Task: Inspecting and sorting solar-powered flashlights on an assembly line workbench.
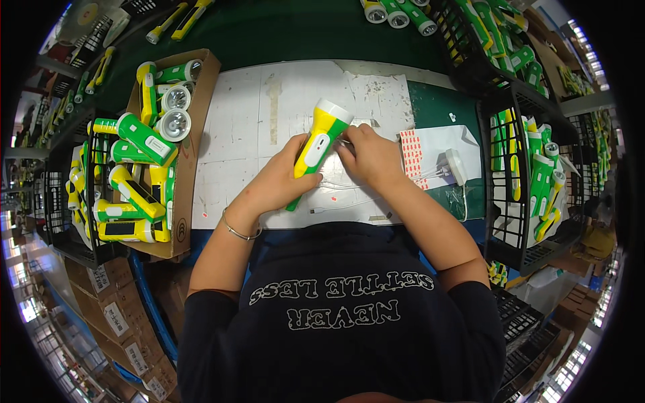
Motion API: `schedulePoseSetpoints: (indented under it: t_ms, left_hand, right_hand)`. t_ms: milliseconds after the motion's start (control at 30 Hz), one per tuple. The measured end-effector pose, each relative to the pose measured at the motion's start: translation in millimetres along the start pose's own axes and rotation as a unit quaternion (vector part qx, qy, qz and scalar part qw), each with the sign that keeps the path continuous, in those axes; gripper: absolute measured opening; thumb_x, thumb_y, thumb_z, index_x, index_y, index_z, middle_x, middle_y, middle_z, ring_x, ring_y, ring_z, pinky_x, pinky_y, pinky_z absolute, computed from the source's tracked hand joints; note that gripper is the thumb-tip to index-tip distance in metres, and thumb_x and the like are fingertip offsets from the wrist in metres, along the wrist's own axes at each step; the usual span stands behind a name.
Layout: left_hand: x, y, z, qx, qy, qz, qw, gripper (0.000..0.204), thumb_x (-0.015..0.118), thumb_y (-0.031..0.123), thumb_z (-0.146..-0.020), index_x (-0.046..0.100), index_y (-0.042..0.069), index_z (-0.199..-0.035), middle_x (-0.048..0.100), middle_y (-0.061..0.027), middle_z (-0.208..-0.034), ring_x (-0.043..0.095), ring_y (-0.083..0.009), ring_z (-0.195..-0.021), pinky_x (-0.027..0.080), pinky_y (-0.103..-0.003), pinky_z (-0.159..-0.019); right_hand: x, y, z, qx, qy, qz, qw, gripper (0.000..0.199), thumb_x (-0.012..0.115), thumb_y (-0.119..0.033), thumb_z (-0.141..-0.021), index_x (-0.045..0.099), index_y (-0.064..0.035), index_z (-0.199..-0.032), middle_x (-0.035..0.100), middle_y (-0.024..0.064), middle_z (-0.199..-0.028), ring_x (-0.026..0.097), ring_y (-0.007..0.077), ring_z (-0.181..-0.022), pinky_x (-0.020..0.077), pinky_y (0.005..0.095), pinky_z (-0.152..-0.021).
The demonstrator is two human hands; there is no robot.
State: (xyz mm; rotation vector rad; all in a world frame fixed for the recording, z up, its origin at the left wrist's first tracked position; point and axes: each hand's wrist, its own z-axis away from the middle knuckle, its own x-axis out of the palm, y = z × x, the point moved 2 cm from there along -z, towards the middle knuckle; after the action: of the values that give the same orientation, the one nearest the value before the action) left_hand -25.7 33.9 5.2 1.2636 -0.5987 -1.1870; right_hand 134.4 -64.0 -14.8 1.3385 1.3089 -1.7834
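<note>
A green and yellow flashlight (323,138) with a white head is tilted over the work surface, its head pointing away from me. My left hand (287,173) is closed around its lower body, thumb across the side below a white switch panel. Close against the flashlight's right side is my right hand (368,156), with thumb and fingers drawn together; what they pinch, if anything, is hidden. Thin white cables (349,186) run beneath my hands toward a white power adapter (455,166) on the right. One cable ends in a loose plug (317,210) near the front edge.
Left of me, a cardboard box (201,101) holds several similar flashlights. Black crates (510,91) of flashlights stand at the right, and another crate (57,201) at far left. A sheet of red stickers (411,153) lies beside my right forearm. More flashlights (398,19) lie at the back.
</note>
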Motion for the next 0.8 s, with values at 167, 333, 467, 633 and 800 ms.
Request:
schedulePoseSetpoints:
  t_ms: [167, 333, 467, 633, 800]
  left_hand:
    - [1.3, -4.9, -2.3, -0.016, 0.06, 0.046, 0.997, 0.07, 0.071, 0.021, -0.074, 0.034, -0.003, -0.13, 0.054, -0.0177, -0.113, 0.054, -0.0237, -0.104, 0.043, -0.032, -0.09]
    - [9.8, -7.0, -10.4, 0.012, 0.066, 0.055, 0.996, 0.07, 0.071, 0.021, -0.074, 0.035, -0.002, -0.129, 0.054, -0.0181, -0.112, 0.054, -0.0233, -0.103, 0.043, -0.032, -0.089]
    - [13.9, 5.4, -9.9, 0.037, 0.063, 0.031, 0.997, 0.069, 0.071, 0.02, -0.074, 0.036, -0.001, -0.129, 0.054, -0.0179, -0.113, 0.054, -0.0241, -0.104, 0.043, -0.032, -0.089]
    - [17.5, 5.2, -7.7, 0.081, 0.084, -0.021, 0.993, 0.068, 0.07, 0.018, -0.073, 0.035, -0.001, -0.129, 0.054, -0.0184, -0.112, 0.055, -0.0274, -0.101, 0.044, -0.033, -0.088]
    - [25.6, 13.8, -4.8, 0.162, 0.214, -0.24, 0.933, 0.068, 0.068, 0.015, -0.073, 0.034, 0.002, -0.131, 0.051, -0.019, -0.105, 0.056, -0.0345, -0.092, 0.047, -0.038, -0.081]
  right_hand:
    - [-9.8, 19.2, -2.1, 0.014, 0.004, -0.232, 0.973, 0.018, 0.062, -0.021, -0.084, 0.057, -0.006, -0.094, 0.06, 0.0044, -0.074, 0.057, 0.0151, -0.061, 0.0465, 0.028, -0.058]
    - [-29.0, 6.9, 15.5, 0.02, -0.061, -0.468, 0.881, 0.017, 0.062, -0.017, -0.086, 0.059, -0.0007, -0.09, 0.057, -0.0001, -0.069, 0.051, 0.0048, -0.062, 0.0419, 0.0211, -0.057]
    - [-32.3, 7.1, 18.0, 0.021, -0.044, -0.418, 0.907, 0.021, 0.064, -0.021, -0.085, 0.063, -0.0001, -0.087, 0.06, 0.0023, -0.066, 0.052, 0.0068, -0.06, 0.042, 0.0234, -0.055]
    - [-35.5, 5.5, 18.0, 0.048, -0.078, -0.507, 0.857, 0.021, 0.064, -0.021, -0.084, 0.063, -0.0002, -0.085, 0.06, 0.0027, -0.066, 0.051, 0.0069, -0.057, 0.041, 0.0234, -0.054]
    - [-29.1, 4.2, 20.1, 0.049, 0.013, -0.423, 0.905, 0.02, 0.063, -0.019, -0.085, 0.06, 0.0006, -0.081, 0.056, 0.0002, -0.061, 0.047, 0.004, -0.055, 0.0373, 0.0209, -0.05]
